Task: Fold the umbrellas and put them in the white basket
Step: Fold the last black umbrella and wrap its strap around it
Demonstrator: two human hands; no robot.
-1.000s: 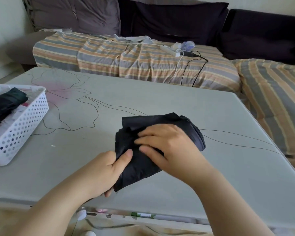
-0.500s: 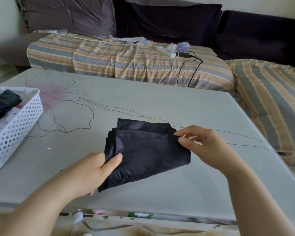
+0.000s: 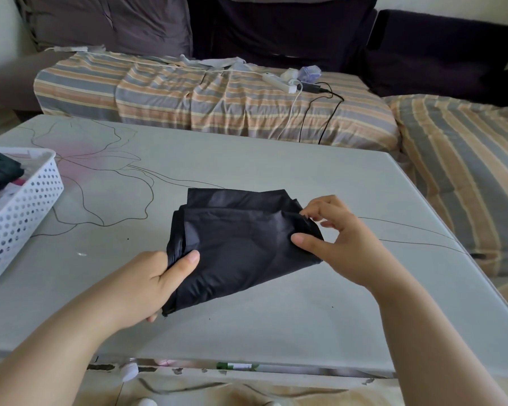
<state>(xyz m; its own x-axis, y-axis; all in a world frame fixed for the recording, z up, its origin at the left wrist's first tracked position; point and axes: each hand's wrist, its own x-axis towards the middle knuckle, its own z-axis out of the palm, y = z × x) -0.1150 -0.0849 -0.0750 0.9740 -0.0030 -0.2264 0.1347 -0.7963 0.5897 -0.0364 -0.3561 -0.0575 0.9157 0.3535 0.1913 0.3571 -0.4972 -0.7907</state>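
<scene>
Umbrella (image 3: 241, 241) at frame centre on table (image 3: 276, 171) — my left hand (image 3: 147, 285) grips its lower-left corner, right hand (image 3: 343, 238) pinches its right edge — basket (image 3: 27, 206) far left.

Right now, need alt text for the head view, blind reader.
Two hands hold a black umbrella flat on a pale table: left hand grips its near end, right hand pinches the far edge. A white basket sits at left.

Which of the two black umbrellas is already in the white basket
The black umbrella at the far left, lying inside the white basket. The other black umbrella lies on the table, held by the left hand and right hand.
</scene>
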